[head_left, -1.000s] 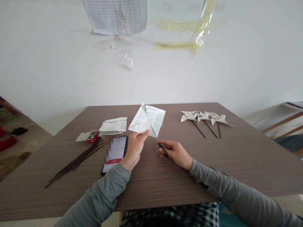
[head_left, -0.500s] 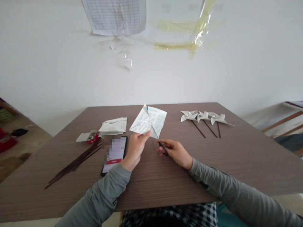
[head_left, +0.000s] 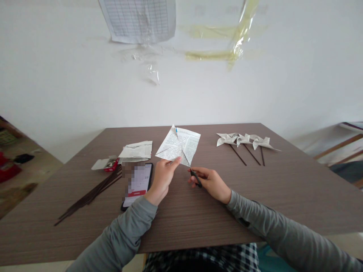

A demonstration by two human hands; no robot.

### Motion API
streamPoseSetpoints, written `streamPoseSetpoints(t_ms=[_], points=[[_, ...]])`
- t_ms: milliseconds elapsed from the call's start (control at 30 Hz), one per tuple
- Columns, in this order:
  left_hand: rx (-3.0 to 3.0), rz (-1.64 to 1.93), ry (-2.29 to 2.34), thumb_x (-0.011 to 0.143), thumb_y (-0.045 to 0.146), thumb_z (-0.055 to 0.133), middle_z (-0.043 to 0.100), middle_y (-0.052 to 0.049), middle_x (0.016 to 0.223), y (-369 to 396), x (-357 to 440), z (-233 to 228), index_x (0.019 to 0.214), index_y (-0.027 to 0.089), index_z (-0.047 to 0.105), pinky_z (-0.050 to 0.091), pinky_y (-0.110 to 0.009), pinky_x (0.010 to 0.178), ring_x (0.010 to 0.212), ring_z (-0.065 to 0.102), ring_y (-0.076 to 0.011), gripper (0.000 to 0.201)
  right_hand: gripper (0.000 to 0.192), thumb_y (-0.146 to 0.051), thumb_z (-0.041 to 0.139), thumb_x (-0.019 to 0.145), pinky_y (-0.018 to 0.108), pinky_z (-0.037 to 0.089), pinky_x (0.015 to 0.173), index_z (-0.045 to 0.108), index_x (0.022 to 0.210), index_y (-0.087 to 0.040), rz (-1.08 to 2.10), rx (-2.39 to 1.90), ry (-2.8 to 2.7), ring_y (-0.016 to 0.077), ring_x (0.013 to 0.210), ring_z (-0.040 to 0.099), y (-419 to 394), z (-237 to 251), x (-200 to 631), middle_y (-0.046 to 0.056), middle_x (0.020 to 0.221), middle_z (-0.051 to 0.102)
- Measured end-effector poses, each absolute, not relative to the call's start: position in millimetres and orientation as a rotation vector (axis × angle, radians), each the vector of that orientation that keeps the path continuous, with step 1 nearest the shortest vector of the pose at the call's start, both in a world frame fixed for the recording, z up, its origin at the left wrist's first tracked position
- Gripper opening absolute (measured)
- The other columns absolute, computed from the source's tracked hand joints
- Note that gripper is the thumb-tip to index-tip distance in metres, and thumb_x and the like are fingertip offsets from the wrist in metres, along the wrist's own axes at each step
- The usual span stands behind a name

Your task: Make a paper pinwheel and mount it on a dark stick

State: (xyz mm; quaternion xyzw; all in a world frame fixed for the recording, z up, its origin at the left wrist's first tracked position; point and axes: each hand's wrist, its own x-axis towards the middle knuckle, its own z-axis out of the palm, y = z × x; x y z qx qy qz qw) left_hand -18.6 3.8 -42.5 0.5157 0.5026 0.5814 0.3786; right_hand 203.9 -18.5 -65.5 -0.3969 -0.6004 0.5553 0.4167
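A square sheet of printed paper (head_left: 172,144) is held up over the table, with slits running in from its corners. My left hand (head_left: 163,177) pinches its lower edge, thumb on top. Black-handled scissors (head_left: 196,179) are in my right hand (head_left: 212,183), fingers closed round the handles. Their blades lie at the sheet's lower right corner, along a slit there. Something small and blue shows at the sheet's top edge; I cannot tell what it is.
Left on the table (head_left: 181,226) are stacked paper sheets (head_left: 137,150), an open red box (head_left: 111,164) of small items, thin brown sticks (head_left: 90,194) and a phone (head_left: 138,185). Several paper pinwheels (head_left: 244,140) on sticks lie at the right. The wall (head_left: 181,94) rises behind.
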Motion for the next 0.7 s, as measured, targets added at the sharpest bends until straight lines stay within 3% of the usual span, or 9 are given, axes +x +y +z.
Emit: streamPoseSetpoints(t_ms=[200, 400, 700], points=[[1.329, 1.46, 1.293, 0.083, 0.065, 0.103, 0.099, -0.018, 0.132, 3.2, -18.7, -42.4, 0.102, 0.022, 0.099, 0.064, -0.061, 0.131, 0.14, 0.089, -0.0491, 0.047, 0.073, -0.074, 0.105, 0.082, 0.047, 0.074, 0.089, 0.092, 0.128, -0.019, 1.392, -1.001, -1.53, 0.0297, 0.082, 0.086, -17.2, -61.0, 203.8, 0.009, 0.093, 0.092], [1.325, 1.448, 1.304, 0.086, 0.059, 0.099, 0.098, -0.017, 0.133, 2.3, -18.1, -44.4, 0.104, 0.021, 0.1, 0.064, -0.059, 0.132, 0.141, 0.089, -0.0477, 0.042, 0.058, -0.067, 0.101, 0.089, 0.047, 0.073, 0.088, 0.093, 0.126, -0.023, 1.399, -0.997, -1.514, 0.0297, 0.081, 0.085, -19.5, -61.1, 202.7, 0.011, 0.097, 0.093], [1.309, 1.442, 1.316, 0.088, 0.054, 0.101, 0.1, -0.017, 0.125, 2.0, -16.6, -42.5, 0.098, 0.022, 0.099, 0.067, -0.057, 0.128, 0.134, 0.091, -0.0452, 0.034, 0.06, -0.067, 0.104, 0.086, 0.053, 0.077, 0.09, 0.095, 0.125, -0.023, 1.39, -1.026, -1.514, 0.0375, 0.087, 0.089, -21.8, -57.2, 202.7, 0.013, 0.095, 0.092]])
